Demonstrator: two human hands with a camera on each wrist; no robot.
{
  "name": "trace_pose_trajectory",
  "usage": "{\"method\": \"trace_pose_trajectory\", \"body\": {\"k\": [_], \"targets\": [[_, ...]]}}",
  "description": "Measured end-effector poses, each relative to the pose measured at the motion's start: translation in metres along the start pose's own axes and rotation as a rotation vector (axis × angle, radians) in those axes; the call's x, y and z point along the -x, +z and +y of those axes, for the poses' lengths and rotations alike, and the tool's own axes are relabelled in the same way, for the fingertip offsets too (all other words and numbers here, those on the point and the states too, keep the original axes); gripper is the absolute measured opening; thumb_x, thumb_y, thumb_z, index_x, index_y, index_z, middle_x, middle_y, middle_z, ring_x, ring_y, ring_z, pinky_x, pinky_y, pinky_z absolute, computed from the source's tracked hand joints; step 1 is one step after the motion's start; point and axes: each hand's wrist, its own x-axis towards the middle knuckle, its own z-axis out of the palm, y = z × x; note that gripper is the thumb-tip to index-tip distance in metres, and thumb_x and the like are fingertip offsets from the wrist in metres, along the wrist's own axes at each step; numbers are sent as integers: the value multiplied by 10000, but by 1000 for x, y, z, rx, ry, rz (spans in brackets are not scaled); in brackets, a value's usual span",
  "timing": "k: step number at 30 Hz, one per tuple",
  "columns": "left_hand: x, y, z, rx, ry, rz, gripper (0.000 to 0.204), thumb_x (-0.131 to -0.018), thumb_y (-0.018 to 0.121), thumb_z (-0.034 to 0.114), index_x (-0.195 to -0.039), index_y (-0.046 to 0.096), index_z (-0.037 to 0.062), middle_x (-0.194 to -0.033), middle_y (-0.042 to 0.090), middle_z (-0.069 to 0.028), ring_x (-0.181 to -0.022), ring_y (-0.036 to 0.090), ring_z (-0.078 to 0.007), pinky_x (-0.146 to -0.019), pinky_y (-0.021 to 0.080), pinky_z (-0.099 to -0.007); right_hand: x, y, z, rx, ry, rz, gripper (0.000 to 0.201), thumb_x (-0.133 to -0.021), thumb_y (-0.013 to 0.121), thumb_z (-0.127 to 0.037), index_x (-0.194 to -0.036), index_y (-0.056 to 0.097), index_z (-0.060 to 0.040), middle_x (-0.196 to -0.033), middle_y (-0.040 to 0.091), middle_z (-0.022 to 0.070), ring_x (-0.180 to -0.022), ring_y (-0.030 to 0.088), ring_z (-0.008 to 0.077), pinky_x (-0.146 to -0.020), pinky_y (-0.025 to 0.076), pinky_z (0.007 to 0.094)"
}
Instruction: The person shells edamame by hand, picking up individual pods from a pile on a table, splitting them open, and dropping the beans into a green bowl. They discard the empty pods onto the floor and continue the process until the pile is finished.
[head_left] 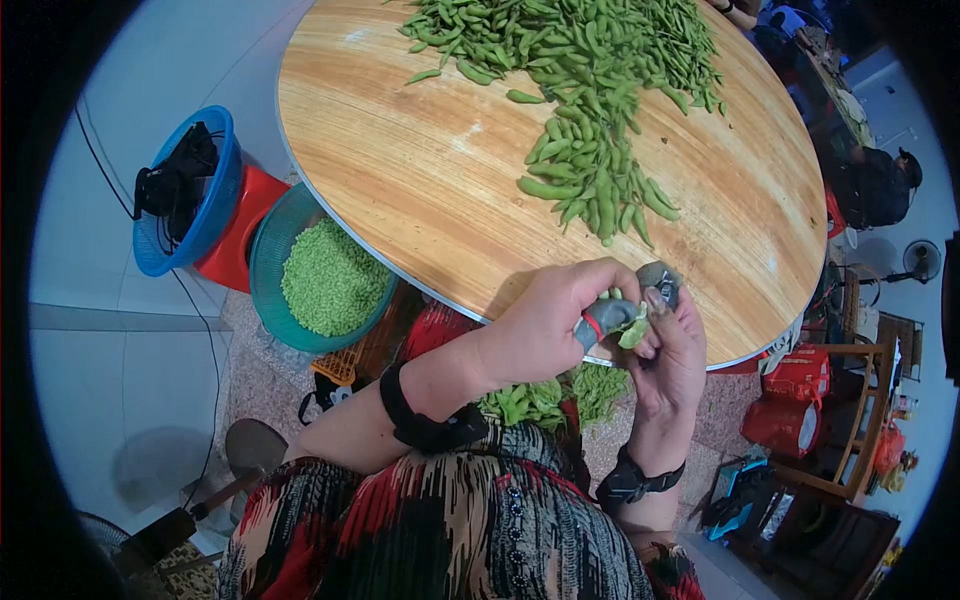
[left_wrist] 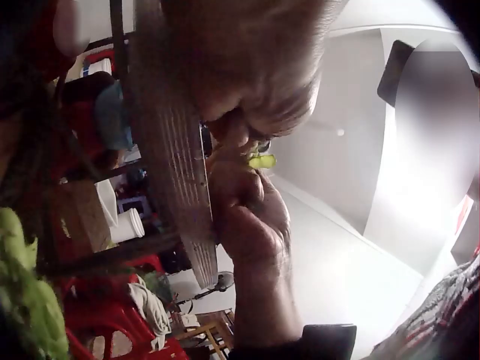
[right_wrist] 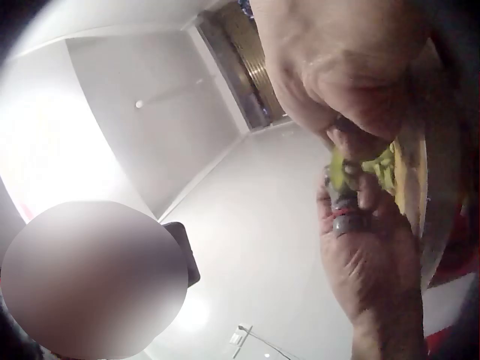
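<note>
Patterned red-and-black fabric [head_left: 440, 530] fills the bottom of the head view, a loose heap of green pods [head_left: 545, 398] lying on the lap just above it. Both hands meet at the near edge of the round wooden tabletop [head_left: 420, 180]. Left hand [head_left: 545, 320] and right hand [head_left: 675, 350] are together, each with fingers curled on one small green pod [head_left: 632, 330]; grey covers with a red band sit on the left thumb and on a right fingertip. Both wrists wear black straps.

Smooth, pale-grained wood carries a long spread of slim green pods [head_left: 590, 110] from the far edge toward the middle. Beside the tabletop's left edge, lower down, a teal mesh basket [head_left: 268, 250] holds a mound of small, shelled green beans [head_left: 330, 280]. Further left, a blue mesh basket [head_left: 215, 210] holds a black, crumpled item and rests on a red plastic stool [head_left: 240, 235].
</note>
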Motion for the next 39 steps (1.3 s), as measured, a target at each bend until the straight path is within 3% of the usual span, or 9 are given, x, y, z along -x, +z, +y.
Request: {"method": "trace_pose_trajectory", "body": {"k": [3, 5, 7, 10, 14, 18, 20, 27, 39], "targets": [[0, -1, -4, 145, -204, 95, 155, -807, 561, -10, -948, 527, 44, -819, 551, -2, -718, 532, -88, -625, 434, -215, 1, -1, -16, 280, -92, 31, 134, -861, 508, -24, -991, 524, 9, -721, 529, 3, -494, 403, 39, -439, 336, 167], [-1, -2, -8, 170, -287, 193, 144, -831, 551, 5, -966, 524, 50, -812, 532, 20, -699, 498, -51, -606, 418, -197, 5, -23, -41, 746, 24, -604, 138, -845, 530, -34, -963, 562, 30, -740, 582, 48, -579, 529, 94, -530, 431, 226], [-3, -3, -12, 587, -342, 304, 102, -866, 543, 47, -966, 524, 54, -796, 520, 33, -664, 459, -21, -572, 381, -169, -3, -9, -52, 832, 201, -713, 159, -834, 553, -67, -953, 587, 31, -766, 612, 92, -689, 606, 150, -620, 472, 283], [-3, 0, -12, 428, -338, 280, 85, -872, 562, 87, -941, 544, 40, -779, 514, 38, -650, 444, -17, -571, 365, -163, -29, 7, -29, 1574, -500, 141, 166, -820, 574, -115, -930, 568, 10, -742, 616, 174, -678, 626, 256, -629, 479, 334], [-5, 0, -8, 188, -232, 266, 187, -832, 612, 76, -1014, 592, 38, -777, 528, 28, -717, 500, -75, -677, 423, -212, -51, 5, -20, 1941, -501, 197, 149, -798, 588, -116, -862, 543, 11, -718, 570, 202, -647, 582, 324, -596, 453, 370], [-5, 0, -4, -140, -84, 184, 383, -741, 679, 62, -1113, 593, 99, -787, 551, -33, -764, 551, -148, -747, 442, -256, -41, -14, -14, 1582, -668, 106, 140, -811, 591, -132, -835, 544, -2, -626, 554, 114, -526, 536, 243, -514, 424, 314], [-5, 1, -5, -171, -74, 156, 376, -733, 682, 57, -1098, 600, 94, -790, 554, -31, -772, 554, -154, -744, 445, -262, -24, -5, -17, 849, -122, -12, 148, -839, 586, -163, -819, 541, -24, -587, 508, 10, -488, 455, 104, -456, 351, 226], [-4, 1, -3, -121, -123, 175, 247, -775, 641, 71, -1020, 619, 53, -736, 559, -14, -709, 559, -128, -672, 460, -260, 0, -1, -18, 469, 99, -42, 144, -895, 519, -192, -893, 524, -49, -579, 455, -40, -470, 366, 23, -422, 261, 177], [-2, -1, -2, 498, -354, 152, 117, -834, 596, 55, -944, 585, 15, -760, 556, 18, -734, 513, -60, -679, 437, -208, 6, 8, 4, 819, -128, 4, 108, -903, 495, -113, -928, 523, -12, -692, 523, -17, -583, 436, 41, -515, 347, 194]]}}
